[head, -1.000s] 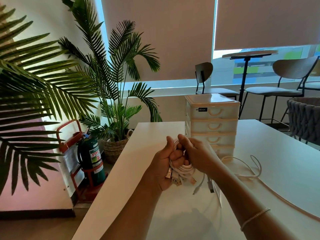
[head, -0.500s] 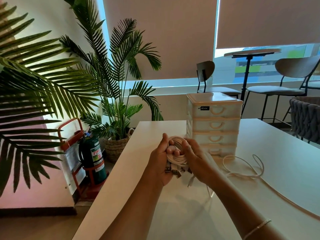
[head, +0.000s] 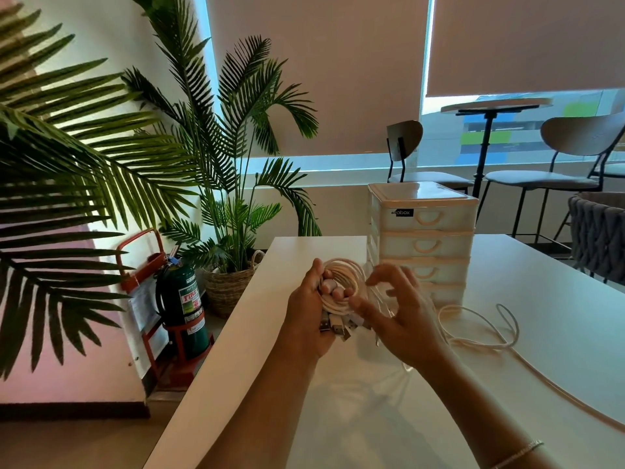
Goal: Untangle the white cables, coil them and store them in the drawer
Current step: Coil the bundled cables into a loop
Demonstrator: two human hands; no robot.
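My left hand (head: 304, 319) grips a coil of white cables (head: 343, 282) above the white table (head: 355, 418), its fingers hooked through the loops. Several USB plugs (head: 334, 324) hang below that hand. My right hand (head: 402, 319) hovers just right of the coil, blurred, with thumb and fingers spread apart; a thin strand runs under it. A loose white cable (head: 480, 333) lies looped on the table to the right and trails toward the right edge. The drawer unit (head: 422, 238) stands behind my hands with all its drawers shut.
A palm in a woven basket (head: 230, 286) and a green fire extinguisher (head: 182, 306) on a red stand sit on the floor left of the table. Chairs (head: 575, 157) and a round table stand at the back right. A dark woven chair (head: 598, 231) is at the right edge.
My right hand has come off the coil and spread its fingers; before, it was pressed against the bundle. The coil has risen slightly in my left hand and its loops show more.
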